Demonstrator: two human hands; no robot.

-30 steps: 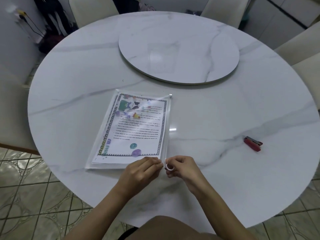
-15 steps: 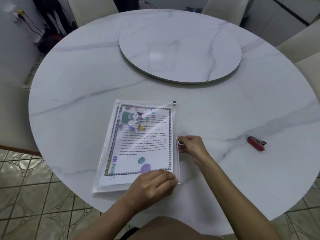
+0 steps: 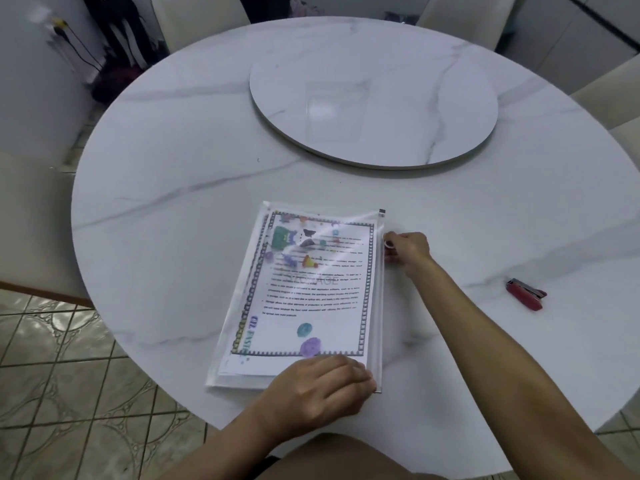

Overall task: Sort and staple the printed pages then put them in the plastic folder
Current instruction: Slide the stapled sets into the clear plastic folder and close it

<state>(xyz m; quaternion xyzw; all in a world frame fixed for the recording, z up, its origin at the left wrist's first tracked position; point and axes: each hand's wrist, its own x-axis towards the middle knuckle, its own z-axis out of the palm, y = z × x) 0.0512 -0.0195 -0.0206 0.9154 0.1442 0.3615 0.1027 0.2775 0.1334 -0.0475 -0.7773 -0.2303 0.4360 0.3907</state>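
A clear plastic zip folder (image 3: 239, 317) lies on the marble table's near side. Inside it sit the printed pages (image 3: 318, 296), the top one with a chain border and colourful pictures. My left hand (image 3: 322, 382) grips the folder's near right corner and holds it down. My right hand (image 3: 405, 251) pinches the white ring pull of the zipper (image 3: 388, 244) on the folder's right edge, close to its far end. The zipper's end stop (image 3: 382, 212) shows at the far right corner. A red stapler (image 3: 526, 294) lies on the table to the right, apart from both hands.
The round white marble table (image 3: 173, 188) carries a raised lazy Susan (image 3: 374, 95) at its centre. Cream chairs (image 3: 201, 15) stand around the far side and the right. Tiled floor (image 3: 52, 375) lies below on the left.
My right hand has drawn the zipper pull along the folder's right edge, from the near corner almost to the far end. My left hand stayed on the near corner.
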